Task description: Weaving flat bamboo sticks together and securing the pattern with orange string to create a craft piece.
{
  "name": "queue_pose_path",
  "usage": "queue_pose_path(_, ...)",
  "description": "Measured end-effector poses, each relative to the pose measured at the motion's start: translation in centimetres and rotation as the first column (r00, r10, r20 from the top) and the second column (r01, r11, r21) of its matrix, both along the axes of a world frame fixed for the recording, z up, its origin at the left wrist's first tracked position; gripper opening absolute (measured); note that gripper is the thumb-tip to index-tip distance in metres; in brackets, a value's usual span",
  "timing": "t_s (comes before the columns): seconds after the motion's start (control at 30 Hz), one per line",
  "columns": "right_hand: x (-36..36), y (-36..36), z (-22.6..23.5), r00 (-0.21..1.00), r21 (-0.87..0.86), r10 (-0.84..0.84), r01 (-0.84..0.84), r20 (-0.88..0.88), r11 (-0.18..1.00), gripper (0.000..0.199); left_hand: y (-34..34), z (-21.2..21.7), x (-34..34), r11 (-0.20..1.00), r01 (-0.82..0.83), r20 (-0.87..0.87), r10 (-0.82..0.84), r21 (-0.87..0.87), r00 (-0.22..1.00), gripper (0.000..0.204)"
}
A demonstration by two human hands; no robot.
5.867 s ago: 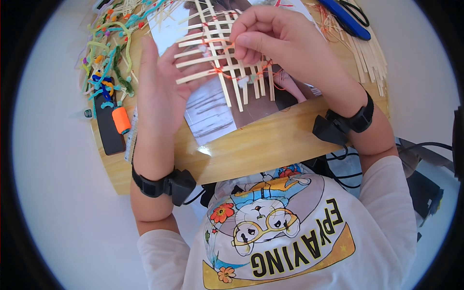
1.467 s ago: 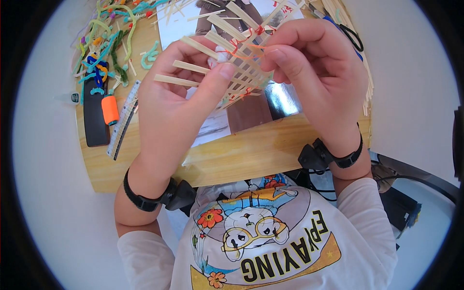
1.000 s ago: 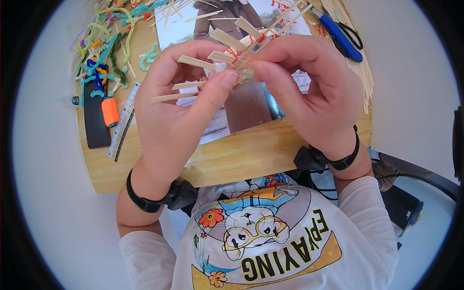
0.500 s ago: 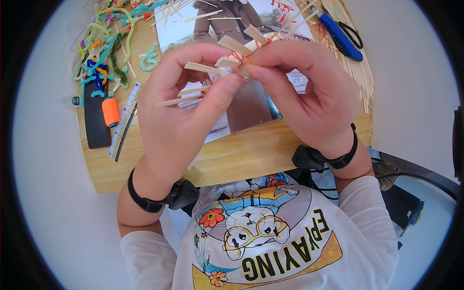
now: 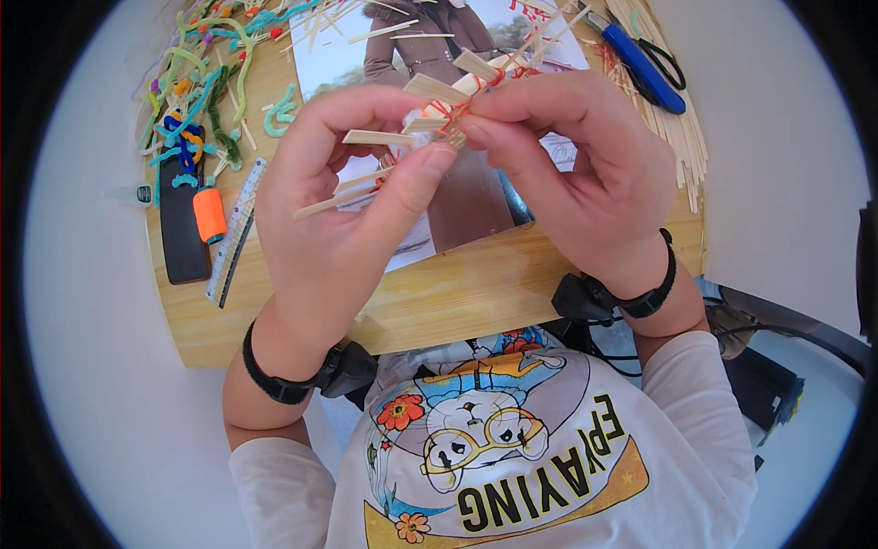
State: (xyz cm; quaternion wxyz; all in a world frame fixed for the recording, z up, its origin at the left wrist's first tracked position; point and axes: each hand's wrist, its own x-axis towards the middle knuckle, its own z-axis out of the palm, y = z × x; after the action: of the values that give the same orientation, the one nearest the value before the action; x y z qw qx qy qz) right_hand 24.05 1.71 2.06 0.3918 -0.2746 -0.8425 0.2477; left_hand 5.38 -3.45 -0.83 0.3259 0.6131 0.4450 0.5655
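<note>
Between my two hands is a small construction of flat wooden sticks (image 5: 437, 90), bound in places with red thread (image 5: 440, 112). White fluff (image 5: 416, 139) shows among the sticks close to my left fingers. My left hand (image 5: 352, 183) is closed round the stick construction, thumb in front and fingers behind; several stick ends poke out to its left. My right hand (image 5: 576, 160) pinches at the red-bound part with thumb and forefinger. Whether its fingertips hold thread or wood is hidden.
A printed photo sheet (image 5: 466, 206) lies under my hands. To the left are pipe cleaners (image 5: 219, 101), an orange thread spool (image 5: 209, 215), a clear ruler (image 5: 236, 233) and a dark flat block (image 5: 186, 247). At right lie blue-handled pliers (image 5: 645, 73) and many thin wooden sticks (image 5: 692, 151).
The stick construction has tilted and shifted slightly to the left, and more of the white fluff and red binding shows. Both hands keep their grip, with the right fingertips barely moved.
</note>
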Motion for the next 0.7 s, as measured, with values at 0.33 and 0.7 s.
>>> queue_pose_path(0.33,-0.3,0.0,-0.6,0.994,-0.044,0.043,-0.048,-0.101,0.998,0.024,0.0,-0.3,0.1,1.000,0.006,0.043,-0.007,0.014,0.999,0.027)
queue_pose_path(0.7,0.0,0.2,-0.2,0.996,-0.176,-0.001,-0.014,-0.084,0.984,0.013,0.0,1.1,0.2,0.961,-0.073,0.234,0.137,-0.266,0.962,0.026)
